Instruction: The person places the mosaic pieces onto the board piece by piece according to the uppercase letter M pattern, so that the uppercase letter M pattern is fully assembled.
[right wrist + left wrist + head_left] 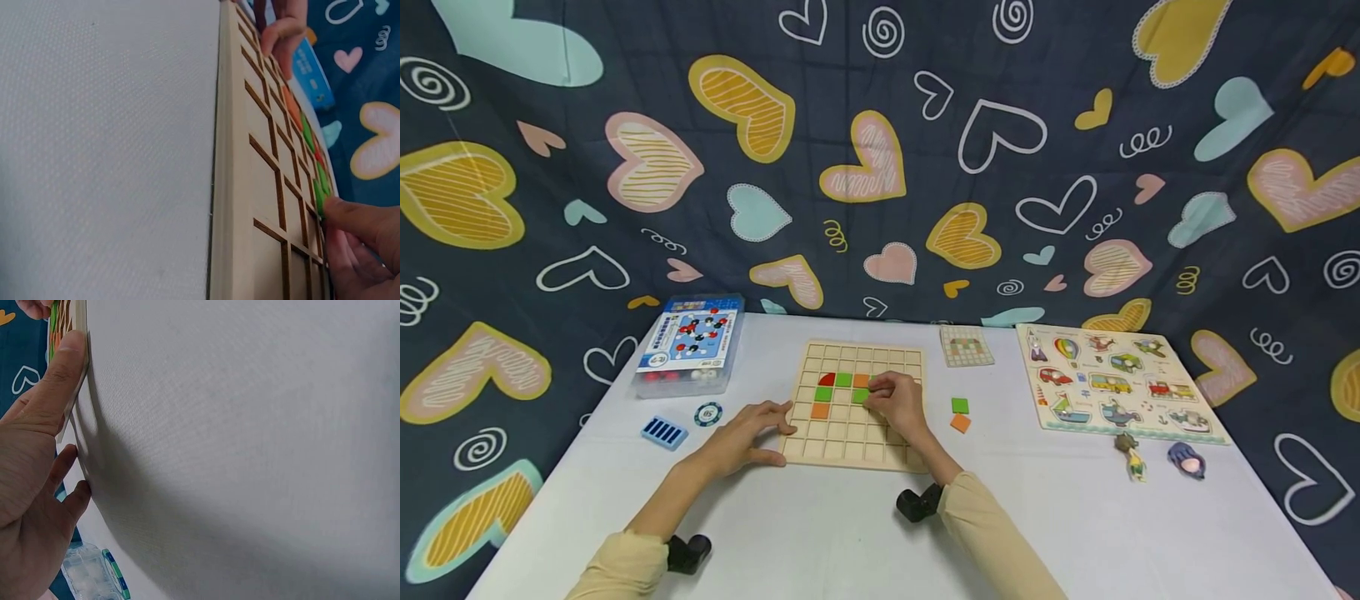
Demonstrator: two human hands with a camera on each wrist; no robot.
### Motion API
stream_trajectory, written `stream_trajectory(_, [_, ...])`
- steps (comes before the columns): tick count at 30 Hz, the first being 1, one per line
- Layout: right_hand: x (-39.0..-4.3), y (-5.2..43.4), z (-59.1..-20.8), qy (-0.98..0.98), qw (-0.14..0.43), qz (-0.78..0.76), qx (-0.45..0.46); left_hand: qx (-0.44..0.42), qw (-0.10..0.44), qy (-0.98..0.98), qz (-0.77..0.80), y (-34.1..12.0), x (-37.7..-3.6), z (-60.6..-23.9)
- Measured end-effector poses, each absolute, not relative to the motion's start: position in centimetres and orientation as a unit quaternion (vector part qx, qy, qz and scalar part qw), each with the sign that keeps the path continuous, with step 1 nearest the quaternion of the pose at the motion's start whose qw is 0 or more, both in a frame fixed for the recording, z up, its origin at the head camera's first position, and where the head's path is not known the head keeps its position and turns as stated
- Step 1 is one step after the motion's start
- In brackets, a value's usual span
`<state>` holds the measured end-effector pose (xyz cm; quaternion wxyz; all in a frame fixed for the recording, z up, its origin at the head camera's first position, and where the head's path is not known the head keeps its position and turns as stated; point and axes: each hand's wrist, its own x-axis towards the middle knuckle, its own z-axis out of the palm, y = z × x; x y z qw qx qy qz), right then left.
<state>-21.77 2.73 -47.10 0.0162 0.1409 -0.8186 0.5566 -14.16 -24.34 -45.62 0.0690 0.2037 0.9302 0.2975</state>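
Head view: right hand (897, 402) pinches a green tile (860, 395) onto the grid board (850, 446); left hand (752, 433), fingers relaxed, steadies its edge.

The pale wooden grid board (853, 410) carries green, orange and red tiles. Loose green (959, 406) and orange (960, 423) square tiles lie on the white counter (1075, 517). The dark cloth backdrop (625, 100) shows yellow, pink and teal hearts.

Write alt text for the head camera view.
A person's right hand presses a green tile into a wooden grid board on a white table, while the left hand steadies the board's left edge. Two spare tiles and a vehicle puzzle lie to the right.
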Motion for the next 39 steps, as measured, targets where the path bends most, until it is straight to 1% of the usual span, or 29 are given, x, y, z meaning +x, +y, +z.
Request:
stream_trajectory(6, [-21.7, 3.0, -46.8, -0.803, 0.005, 0.575, 0.155, 0.201, 0.071, 0.930, 0.298, -24.4, -14.3, -45.7])
stream_trajectory(12, [-21.4, 4.9, -46.3, -0.799, -0.023, 0.587, 0.130, 0.195, 0.076, 0.931, 0.299, -24.2, -14.3, -45.8])
stream_trajectory(16, [-20.6, 7.8, -45.9, -0.786, -0.035, 0.607, 0.108, 0.197, 0.076, 0.930, 0.301, -24.1, -14.2, -45.7])
stream_trajectory(23, [-20.5, 15.0, -46.2, -0.806, -0.017, 0.585, 0.087, 0.203, 0.071, 0.928, 0.304, -24.2, -14.2, -45.6])
stream_trajectory(28, [-21.2, 18.7, -47.2, -0.831, -0.007, 0.547, 0.107, 0.201, 0.072, 0.929, 0.303, -24.3, -14.4, -45.8])
stream_trajectory(32, [-21.6, 19.6, -47.8, -0.840, -0.010, 0.528, 0.122, 0.202, 0.069, 0.928, 0.305, -24.3, -14.6, -45.7])
stream_trajectory(39, [-22.1, 19.3, -48.3, -0.853, -0.016, 0.506, 0.127, 0.211, 0.058, 0.925, 0.310, -24.2, -14.3, -46.0])
